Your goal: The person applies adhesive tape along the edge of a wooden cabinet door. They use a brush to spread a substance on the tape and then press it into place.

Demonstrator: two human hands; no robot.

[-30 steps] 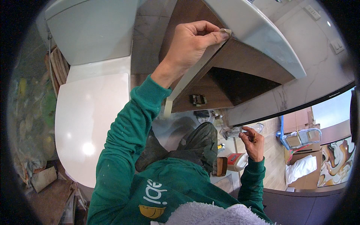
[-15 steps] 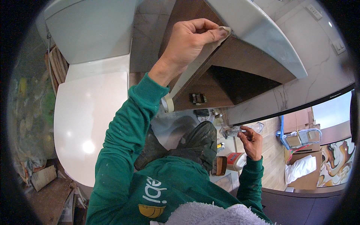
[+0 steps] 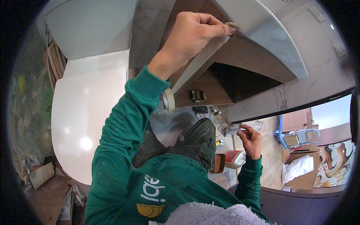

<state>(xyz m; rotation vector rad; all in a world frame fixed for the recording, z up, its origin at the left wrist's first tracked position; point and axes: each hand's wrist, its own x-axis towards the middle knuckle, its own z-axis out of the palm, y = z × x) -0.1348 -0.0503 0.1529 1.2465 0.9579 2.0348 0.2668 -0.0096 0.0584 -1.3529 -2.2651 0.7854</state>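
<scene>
At panel edge (image 3: 262,41), left hand (image 3: 191,35) pinches tape strip (image 3: 195,69).

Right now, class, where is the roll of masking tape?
In the head view, the roll of masking tape hangs just left of centre, beside the green sleeve, at the lower end of the strip pulled by the left hand.

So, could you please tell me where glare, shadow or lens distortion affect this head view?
Head view: glare spot on the white toilet lid; deep shadow in the recess under the marble ledge; fisheye bends the edges, with a black rim; the left hand and tape look sharp.
</scene>
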